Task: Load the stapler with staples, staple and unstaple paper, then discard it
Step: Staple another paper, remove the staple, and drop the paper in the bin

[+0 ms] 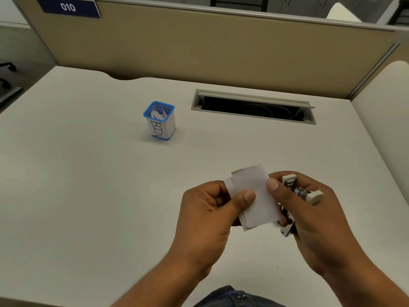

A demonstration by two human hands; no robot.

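A small folded white paper is held above the desk between both hands. My left hand pinches its left edge with thumb on top. My right hand touches the paper's right edge with its thumb while its fingers curl around a small white and black stapler, whose arms stand apart. The stapler's lower part is hidden behind the paper and my palm. A blue mesh cup labelled BIN stands on the desk at the far left, with crumpled white paper inside.
The white desk stretches all round the hands. An open cable slot is set in the desk at the back right. A tan partition closes the far side.
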